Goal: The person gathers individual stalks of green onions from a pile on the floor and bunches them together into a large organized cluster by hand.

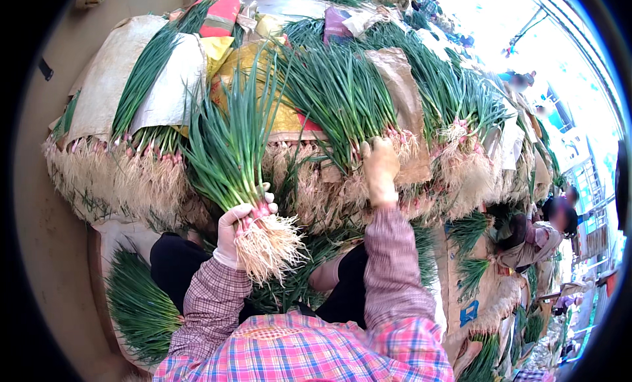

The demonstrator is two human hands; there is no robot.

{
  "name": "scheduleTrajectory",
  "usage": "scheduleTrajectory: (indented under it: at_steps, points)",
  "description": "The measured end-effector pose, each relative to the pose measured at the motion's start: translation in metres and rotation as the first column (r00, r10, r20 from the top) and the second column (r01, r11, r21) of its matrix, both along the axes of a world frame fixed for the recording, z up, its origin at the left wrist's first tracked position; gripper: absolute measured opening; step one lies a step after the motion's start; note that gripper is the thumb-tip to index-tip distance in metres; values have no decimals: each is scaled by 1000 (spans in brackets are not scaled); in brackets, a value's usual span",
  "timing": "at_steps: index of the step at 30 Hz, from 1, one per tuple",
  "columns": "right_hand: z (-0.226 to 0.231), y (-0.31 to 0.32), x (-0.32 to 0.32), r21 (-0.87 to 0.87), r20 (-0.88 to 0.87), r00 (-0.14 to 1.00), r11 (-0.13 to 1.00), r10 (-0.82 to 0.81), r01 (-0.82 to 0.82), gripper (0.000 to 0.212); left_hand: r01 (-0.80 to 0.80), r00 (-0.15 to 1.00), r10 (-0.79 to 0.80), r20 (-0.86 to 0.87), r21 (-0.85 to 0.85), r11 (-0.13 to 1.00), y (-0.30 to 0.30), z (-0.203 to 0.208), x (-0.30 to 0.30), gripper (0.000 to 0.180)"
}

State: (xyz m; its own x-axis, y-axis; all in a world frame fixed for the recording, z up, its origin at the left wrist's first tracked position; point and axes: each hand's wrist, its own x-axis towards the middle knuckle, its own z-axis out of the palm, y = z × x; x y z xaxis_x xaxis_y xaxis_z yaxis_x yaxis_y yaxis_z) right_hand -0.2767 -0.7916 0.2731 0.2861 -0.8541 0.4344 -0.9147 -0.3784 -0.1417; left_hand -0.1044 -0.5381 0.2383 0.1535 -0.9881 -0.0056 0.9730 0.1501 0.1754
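My left hand (245, 227), in a white glove, is closed around a bunch of spring onions (238, 142) just above their pink bulbs. The green leaves point up and away, and the pale stringy roots (268, 247) hang out toward me. My right hand (381, 173), in a yellowish glove, reaches forward to the heap. Its fingers curl down at the bulb ends of a loose pile of spring onions (339, 99); the fingertips are partly hidden among the stalks.
Stacked spring onions with roots facing me (118, 171) form a wall ahead, covered by white sacks (172, 86) and a brown sheet (401, 96). Another bunch (141, 303) lies at lower left. A person (536, 240) sits at the right among more bunches (471, 273).
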Motion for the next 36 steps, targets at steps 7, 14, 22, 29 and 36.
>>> scheduleTrajectory:
  at_steps: [7, 14, 22, 29, 36]
  points:
    - [20, 59, 2, 63, 246, 960, 987, 131, -150, 22, 9, 999, -10, 30, 56, 998, -4, -9, -7, 38]
    - [-73, 132, 44, 564, 817, 443, 345, -370, -751, 18, 100, 948, -210, 239, 405, 909, -3, -23, -12, 30]
    - [-67, 119, 47, 392, 813, 310, 69, -493, -918, 19, 117, 945, -220, 241, 381, 917, 3, -5, -10, 19]
    - [-57, 128, 44, 284, 928, 264, 40, -263, -958, 19, 81, 969, -173, 177, 434, 897, 9, -15, -6, 16]
    - [-64, 118, 55, 261, 949, 314, 631, -30, -730, 13, 225, 968, -250, 37, 322, 920, 7, -19, -3, 35]
